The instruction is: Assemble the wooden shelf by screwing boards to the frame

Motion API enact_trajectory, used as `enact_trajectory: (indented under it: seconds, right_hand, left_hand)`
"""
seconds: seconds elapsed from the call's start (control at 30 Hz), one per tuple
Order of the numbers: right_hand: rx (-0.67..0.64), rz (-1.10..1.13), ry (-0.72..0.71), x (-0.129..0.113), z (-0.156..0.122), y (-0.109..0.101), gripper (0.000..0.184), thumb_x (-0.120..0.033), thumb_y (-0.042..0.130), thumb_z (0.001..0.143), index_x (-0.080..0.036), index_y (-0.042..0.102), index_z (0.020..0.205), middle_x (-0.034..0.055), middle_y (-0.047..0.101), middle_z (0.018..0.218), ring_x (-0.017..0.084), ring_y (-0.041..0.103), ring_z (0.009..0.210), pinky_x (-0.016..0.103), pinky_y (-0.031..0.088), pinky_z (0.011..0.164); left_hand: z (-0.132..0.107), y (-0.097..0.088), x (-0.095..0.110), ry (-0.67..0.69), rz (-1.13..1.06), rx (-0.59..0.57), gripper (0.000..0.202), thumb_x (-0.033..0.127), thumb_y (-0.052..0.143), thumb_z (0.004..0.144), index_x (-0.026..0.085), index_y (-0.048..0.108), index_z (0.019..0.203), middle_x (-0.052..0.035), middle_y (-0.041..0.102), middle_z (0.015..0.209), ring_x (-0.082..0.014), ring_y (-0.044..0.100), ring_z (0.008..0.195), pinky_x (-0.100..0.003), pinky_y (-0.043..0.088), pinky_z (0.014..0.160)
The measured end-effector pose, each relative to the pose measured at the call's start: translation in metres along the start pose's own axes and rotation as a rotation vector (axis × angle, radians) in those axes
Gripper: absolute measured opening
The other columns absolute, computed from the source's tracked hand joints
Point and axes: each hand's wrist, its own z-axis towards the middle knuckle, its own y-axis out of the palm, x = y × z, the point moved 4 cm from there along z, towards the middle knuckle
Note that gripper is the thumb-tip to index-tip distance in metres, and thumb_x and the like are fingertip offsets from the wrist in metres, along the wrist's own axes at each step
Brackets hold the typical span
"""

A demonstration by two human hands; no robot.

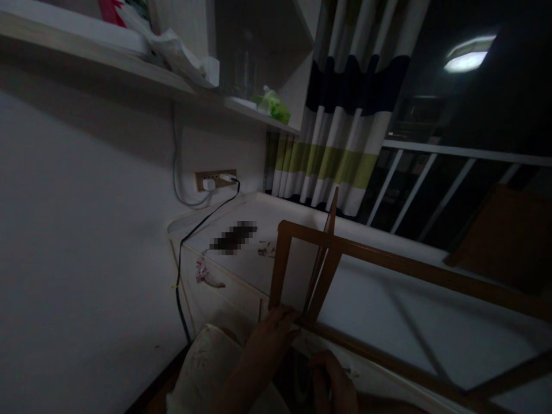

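One shelf [252, 114] holds green item [276, 108] — left hand [276, 329] touches frame [282, 259], right hand [334, 376]; grips unclear.

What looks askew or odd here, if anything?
One slanted bar juts above the brown frame, so it looks askew. Small dark bits on the white desk look stray. A pixelated patch hides whatever lies beside them. No spill shows.
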Motion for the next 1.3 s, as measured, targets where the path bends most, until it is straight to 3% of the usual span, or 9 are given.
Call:
enact_trajectory:
  seconds: [0.2,0.3,0.43,0.53,0.73,1.3]
  right_hand:
    - [-0.058,0.044,0.05,-0.014,0.021,-0.021,0.017,-0.029,0.035,0.083,-0.021,0.049,0.086,0.0015,0.058,0.076,0.014,0.055,0.068,0.022,0.043,0.06]
    - [-0.065,0.047,0.053,-0.022,0.025,-0.025,0.016,-0.028,0.035,0.083,-0.021,0.048,0.088,0.0021,0.057,0.08,0.014,0.055,0.073,0.023,0.044,0.063]
    - [-0.134,0.052,0.008,-0.025,0.016,-0.016,0.018,-0.024,0.034,0.084,-0.021,0.051,0.089,0.0029,0.057,0.084,0.014,0.055,0.078,0.024,0.043,0.069]
    - [-0.131,0.07,-0.045,-0.019,0.01,-0.006,0.02,-0.022,0.035,0.084,-0.02,0.055,0.088,0.0036,0.059,0.082,0.014,0.057,0.077,0.024,0.044,0.069]
    - [-0.039,0.178,-0.066,-0.007,0.009,0.005,0.018,-0.022,0.042,0.082,-0.02,0.06,0.087,0.0044,0.062,0.083,0.015,0.058,0.078,0.024,0.046,0.071]
    - [-0.031,0.271,-0.018,-0.005,0.01,0.008,0.017,-0.022,0.044,0.082,-0.02,0.06,0.08,0.0028,0.062,0.08,0.014,0.058,0.078,0.024,0.046,0.07]
  left_hand:
    - [-0.004,0.004,0.0,-0.053,-0.056,0.046,0.026,0.016,0.052,0.077,0.021,0.049,0.103,-0.0041,0.054,0.103,-0.0174,0.053,0.097,-0.031,0.047,0.083]
    - [-0.003,0.006,-0.001,-0.101,-0.047,-0.004,0.032,0.018,0.05,0.079,0.022,0.045,0.11,-0.0039,0.053,0.106,-0.0168,0.055,0.095,-0.029,0.048,0.079]
    - [0.0,0.005,-0.005,-0.159,-0.018,-0.157,0.03,0.022,0.045,0.082,0.025,0.045,0.112,-0.0028,0.05,0.115,-0.0151,0.059,0.087,-0.026,0.048,0.076]
    - [0.003,0.002,-0.007,-0.139,-0.028,-0.193,0.025,0.024,0.046,0.083,0.026,0.048,0.107,-0.0005,0.051,0.114,-0.0146,0.059,0.087,-0.026,0.048,0.076]
    - [0.006,-0.002,-0.008,-0.095,-0.108,-0.204,0.027,0.022,0.048,0.081,0.027,0.05,0.108,-0.0007,0.054,0.108,-0.0139,0.058,0.089,-0.024,0.047,0.076]
    - [0.005,0.003,-0.012,-0.081,-0.178,-0.157,0.03,0.022,0.05,0.079,0.026,0.05,0.109,-0.0004,0.054,0.108,-0.0134,0.058,0.088,-0.023,0.047,0.075]
